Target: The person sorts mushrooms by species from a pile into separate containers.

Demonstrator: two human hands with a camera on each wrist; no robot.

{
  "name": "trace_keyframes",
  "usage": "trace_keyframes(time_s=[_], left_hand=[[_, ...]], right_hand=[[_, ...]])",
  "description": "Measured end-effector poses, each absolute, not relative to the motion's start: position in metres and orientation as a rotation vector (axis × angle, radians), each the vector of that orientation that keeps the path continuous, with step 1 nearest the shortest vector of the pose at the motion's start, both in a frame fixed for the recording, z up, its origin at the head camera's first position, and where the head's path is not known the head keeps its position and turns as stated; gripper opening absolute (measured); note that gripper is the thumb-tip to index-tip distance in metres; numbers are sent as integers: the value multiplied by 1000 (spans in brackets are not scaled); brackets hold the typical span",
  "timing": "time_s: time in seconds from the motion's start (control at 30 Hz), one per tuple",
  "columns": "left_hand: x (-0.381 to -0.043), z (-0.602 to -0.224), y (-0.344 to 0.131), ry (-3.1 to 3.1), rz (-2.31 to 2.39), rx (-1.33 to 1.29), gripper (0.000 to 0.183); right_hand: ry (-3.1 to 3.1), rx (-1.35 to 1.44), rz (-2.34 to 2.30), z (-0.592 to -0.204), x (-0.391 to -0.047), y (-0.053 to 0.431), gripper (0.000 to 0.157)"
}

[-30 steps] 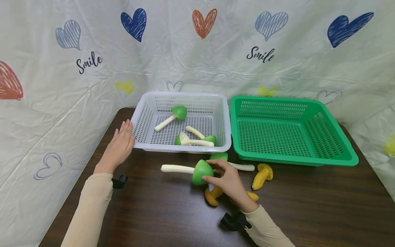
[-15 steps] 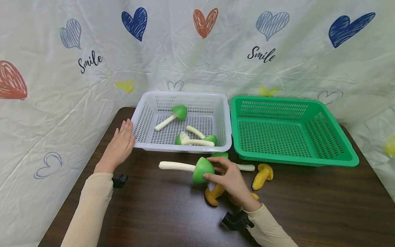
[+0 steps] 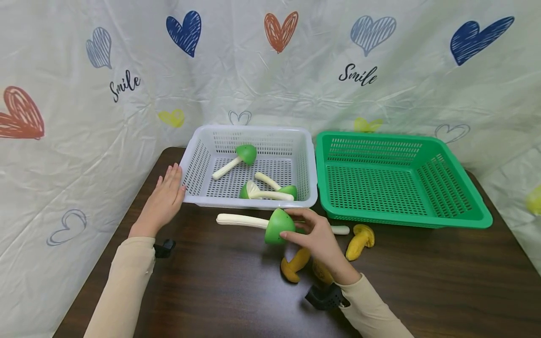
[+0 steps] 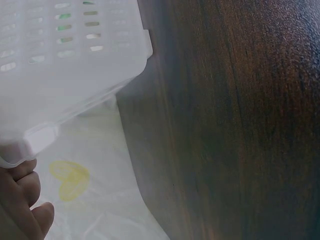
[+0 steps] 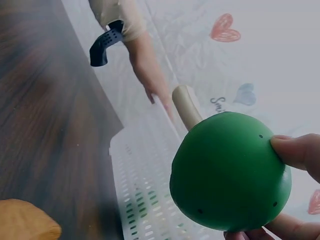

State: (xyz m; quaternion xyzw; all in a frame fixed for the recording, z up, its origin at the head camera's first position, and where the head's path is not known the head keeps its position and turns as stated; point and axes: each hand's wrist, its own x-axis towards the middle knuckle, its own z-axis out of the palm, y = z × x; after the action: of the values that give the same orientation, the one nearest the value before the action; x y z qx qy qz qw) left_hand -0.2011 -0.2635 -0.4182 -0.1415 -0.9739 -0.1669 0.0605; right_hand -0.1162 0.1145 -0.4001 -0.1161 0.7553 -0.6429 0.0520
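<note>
My right hand (image 3: 319, 239) pinches a toy mushroom by its green cap (image 3: 277, 227), thumb on one side and fingers on the other. Its white stem points left, above the table, just in front of the white basket (image 3: 245, 203). The right wrist view shows the cap's (image 5: 230, 170) round top close up. My left hand (image 3: 162, 199) rests along the basket's left rim with straight fingers; in the left wrist view only some fingers (image 4: 27, 195) show by the rim. Inside the basket lie 3 green-capped mushrooms, one of them (image 3: 246, 154) toward the back.
A green basket (image 3: 405, 219) stands right of the white one. Yellow-brown toy mushrooms lie on the table, one (image 3: 360, 241) right of my hand and one (image 3: 294, 265) below it. Another white stem (image 3: 340, 230) shows behind my right hand. A printed cloth (image 3: 279, 80) hangs behind.
My right hand has raised the green-capped mushroom slightly and moved it toward the white basket. The left hand has stayed at the basket rim.
</note>
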Motion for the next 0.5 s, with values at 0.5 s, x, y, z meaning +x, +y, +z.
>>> trace_keyframes(time_s=[0.5], left_hand=[[-200, -419, -263, -2944, -529, -424, 58]], right_hand=[[2282, -304, -2012, -392, -125, 114, 46]])
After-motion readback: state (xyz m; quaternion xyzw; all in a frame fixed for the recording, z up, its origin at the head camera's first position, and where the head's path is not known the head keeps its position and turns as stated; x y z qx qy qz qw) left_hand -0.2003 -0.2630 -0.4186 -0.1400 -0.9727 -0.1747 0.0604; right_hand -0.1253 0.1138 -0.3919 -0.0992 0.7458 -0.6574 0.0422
